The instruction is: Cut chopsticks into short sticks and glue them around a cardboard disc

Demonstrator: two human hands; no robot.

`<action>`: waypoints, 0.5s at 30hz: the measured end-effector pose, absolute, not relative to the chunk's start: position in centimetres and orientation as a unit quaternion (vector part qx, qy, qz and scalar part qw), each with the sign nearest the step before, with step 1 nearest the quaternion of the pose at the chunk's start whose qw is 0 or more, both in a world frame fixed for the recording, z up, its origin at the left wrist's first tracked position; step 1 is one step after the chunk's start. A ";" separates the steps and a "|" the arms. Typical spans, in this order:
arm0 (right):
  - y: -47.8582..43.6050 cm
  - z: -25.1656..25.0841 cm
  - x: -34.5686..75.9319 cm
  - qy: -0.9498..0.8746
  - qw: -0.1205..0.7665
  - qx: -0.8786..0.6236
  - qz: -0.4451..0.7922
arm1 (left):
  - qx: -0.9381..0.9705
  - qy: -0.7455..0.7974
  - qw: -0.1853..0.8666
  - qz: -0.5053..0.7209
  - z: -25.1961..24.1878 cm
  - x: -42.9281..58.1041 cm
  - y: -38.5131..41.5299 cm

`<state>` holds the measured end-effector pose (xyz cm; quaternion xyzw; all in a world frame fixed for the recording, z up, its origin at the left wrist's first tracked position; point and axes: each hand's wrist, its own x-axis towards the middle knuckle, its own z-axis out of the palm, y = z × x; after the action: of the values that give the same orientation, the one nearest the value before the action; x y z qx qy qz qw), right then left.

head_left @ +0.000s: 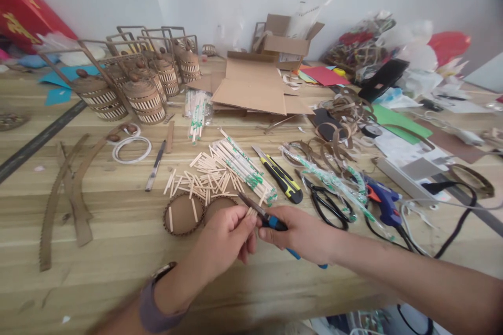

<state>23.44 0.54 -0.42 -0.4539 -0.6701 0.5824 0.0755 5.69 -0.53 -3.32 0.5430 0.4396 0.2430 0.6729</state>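
Observation:
My right hand [304, 233] is closed around the blue-and-black handles of pliers [275, 222], whose long dark jaws point up and left. Between the fingers of my left hand [231, 233] are short wooden sticks [251, 213], pinched close beside the jaws. Just behind my left hand lie two round cardboard pieces with ridged rims; the left disc [183, 222] has a few sticks on it, and the right disc [220, 204] is partly hidden by the hand. Beyond them spreads a loose pile of cut sticks [210, 175], beside wrapped chopsticks [245, 165].
A yellow-black utility knife [278, 174], black-handled scissors [328, 201] and a blue glue gun [385, 201] lie to the right. Several stick-and-cardboard lanterns [143, 97] stand at the back left, near a white tape roll [131, 150]. Cardboard sheets [251, 84] lie at centre back.

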 end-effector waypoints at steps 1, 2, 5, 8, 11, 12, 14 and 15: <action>0.6 -0.5 23.5 -0.667 0.080 -0.454 0.586 | 0.539 0.441 0.675 0.244 -3.3 5.7 -0.5; 0.7 -0.5 23.5 -0.662 0.084 -0.453 0.591 | 0.534 0.442 0.677 0.246 -3.3 5.7 -0.4; 0.8 -0.3 23.5 -0.651 0.088 -0.458 0.599 | 0.516 0.442 0.689 0.253 -3.3 5.6 -0.1; 0.8 0.1 23.5 -0.633 0.075 -0.483 0.600 | 0.504 0.441 0.699 0.251 -3.3 5.5 0.1; 0.7 0.3 23.4 -0.605 0.069 -0.495 0.620 | 0.510 0.440 0.696 0.249 -3.3 5.5 0.0; 0.6 0.3 23.3 -0.598 0.069 -0.494 0.627 | 0.514 0.439 0.694 0.249 -3.3 5.5 0.0; 0.6 0.3 23.2 -0.595 0.067 -0.497 0.628 | 0.525 0.436 0.688 0.247 -3.3 5.5 0.0; 0.5 0.2 23.2 -0.598 0.064 -0.501 0.623 | 0.531 0.436 0.684 0.245 -3.2 5.5 0.0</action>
<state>23.21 0.53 0.23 -0.5009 -0.5978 0.6226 0.0643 5.46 -0.01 -3.25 0.5309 0.4357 0.2446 0.6844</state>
